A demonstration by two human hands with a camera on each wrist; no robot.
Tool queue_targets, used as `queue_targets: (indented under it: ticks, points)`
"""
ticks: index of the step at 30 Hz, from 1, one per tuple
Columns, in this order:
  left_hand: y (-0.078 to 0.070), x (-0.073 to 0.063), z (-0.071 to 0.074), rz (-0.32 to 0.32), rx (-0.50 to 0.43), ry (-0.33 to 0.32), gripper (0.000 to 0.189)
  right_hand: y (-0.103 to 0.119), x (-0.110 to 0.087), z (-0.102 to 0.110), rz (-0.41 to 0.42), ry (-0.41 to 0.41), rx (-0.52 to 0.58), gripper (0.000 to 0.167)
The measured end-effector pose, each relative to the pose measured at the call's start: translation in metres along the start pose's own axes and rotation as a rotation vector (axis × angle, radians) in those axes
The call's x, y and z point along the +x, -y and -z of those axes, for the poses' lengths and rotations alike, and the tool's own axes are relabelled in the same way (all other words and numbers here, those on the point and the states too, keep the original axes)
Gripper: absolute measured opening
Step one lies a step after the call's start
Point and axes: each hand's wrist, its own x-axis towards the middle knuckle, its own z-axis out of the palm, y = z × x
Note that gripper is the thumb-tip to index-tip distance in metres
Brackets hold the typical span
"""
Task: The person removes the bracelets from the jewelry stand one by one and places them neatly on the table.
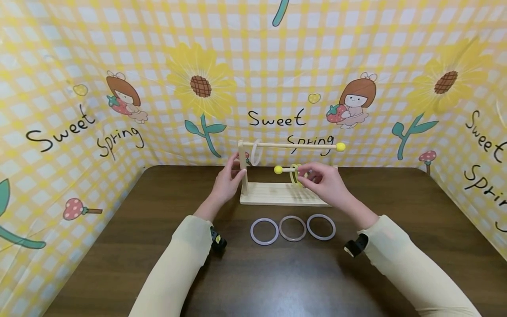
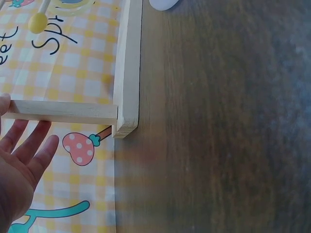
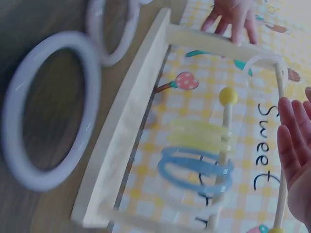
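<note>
A wooden stand (image 1: 283, 199) has a long upper rod (image 1: 293, 145) and a shorter lower rod (image 3: 224, 153), each tipped with a yellow ball. My left hand (image 1: 227, 178) grips the stand's left post (image 2: 63, 111), thumb on one side and fingers on the other. By the lower rod is my right hand (image 1: 326, 182), its fingertips close to a yellow ring (image 1: 294, 175). In the right wrist view its fingers are fairly straight, apart from the rings. Blurred yellow rings, a blue ring (image 3: 194, 170) and a whitish ring hang on the lower rod. A white ring (image 1: 254, 154) hangs on the upper rod.
Three pale rings lie in a row on the dark wooden table (image 1: 285, 277) before the stand: a left ring (image 1: 252, 237), a middle ring (image 1: 281, 233) and a right ring (image 1: 333, 233). A yellow checked cloth (image 1: 253, 66) rises behind the table.
</note>
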Motion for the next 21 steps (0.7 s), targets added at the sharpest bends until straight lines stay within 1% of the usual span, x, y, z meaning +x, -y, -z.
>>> queue_targets:
  ticks: [5, 12, 14, 17, 21]
  points:
    - [0.001, 0.0, 0.001, 0.008, -0.001, 0.002, 0.051, 0.006, 0.015, -0.017, -0.024, -0.063, 0.071, 0.019]
    - [0.003, 0.0, 0.0, 0.007, -0.005, -0.003, 0.051, 0.009, 0.03, -0.035, -0.077, -0.084, 0.156, 0.02]
    - [0.002, 0.0, 0.001, 0.008, -0.006, -0.002, 0.051, 0.008, 0.033, -0.039, -0.088, -0.094, 0.17, 0.02]
    - [0.002, 0.0, 0.001, 0.007, -0.004, -0.001, 0.051, 0.008, 0.037, -0.046, -0.089, -0.132, 0.186, 0.02]
    - [0.001, 0.001, 0.001, 0.004, -0.004, 0.006, 0.051, 0.013, 0.042, -0.054, -0.098, -0.173, 0.205, 0.02]
